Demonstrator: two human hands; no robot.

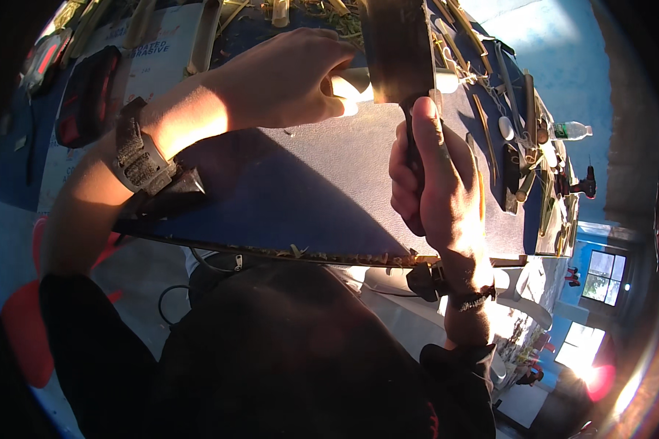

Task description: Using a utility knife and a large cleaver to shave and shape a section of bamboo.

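Note:
My right hand (441, 172) is wrapped round the dark handle of a broad-bladed cleaver (400, 51), thumb laid along the handle's top. Its wide blade points away from me and runs out of the upper edge of the view. Just left of the blade, my left hand (300, 79) has its fingers closed round a pale bamboo piece (357, 79). The blade crosses in front of this piece, so whether they touch I cannot tell. Strong sunlight whitens the bamboo near my fingertips.
A table with a dark blue top (271, 205) curves in front of me. Bamboo sticks and shavings lie along its far side. On the right are cords, a plastic bottle (570, 131) and a dark tool (586, 183). A black-and-red case (88, 95) lies at the left.

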